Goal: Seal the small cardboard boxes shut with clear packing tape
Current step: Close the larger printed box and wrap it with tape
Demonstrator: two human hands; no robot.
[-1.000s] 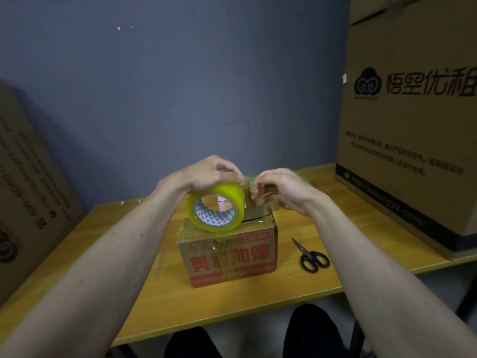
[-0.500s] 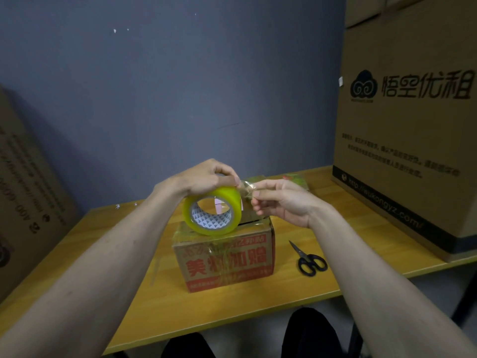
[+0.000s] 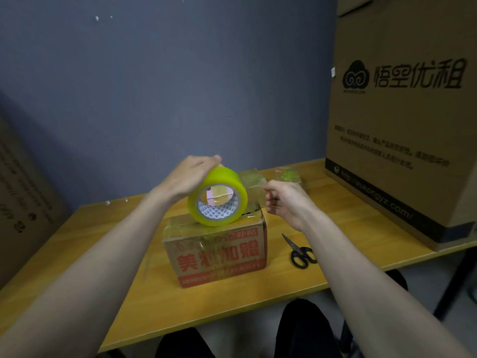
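Far left there's a big brown cardboard sheet with dark print (image 3: 23,202) leaning against the blue-grey wall (image 3: 180,86). The left hand (image 3: 189,177) is draped over the top of a yellow-tinted roll of clear packing tape (image 3: 218,197), fingers curled round it, and the roll is standing on edge on top of the small cardboard box with red lettering (image 3: 216,251). That box sits near the middle of the yellow wooden table (image 3: 90,254) and already has shiny tape across its lid and down the front. Just right of the roll, a strip of pulled-out tape (image 3: 253,180) runs to the right hand (image 3: 286,202), which pinches its end with curled fingers. Black-handled scissors (image 3: 300,254) lie on the table right of the box. Another small taped box (image 3: 287,174) sits further back, and a large brown carton with black printing (image 3: 402,112) fills the right side.
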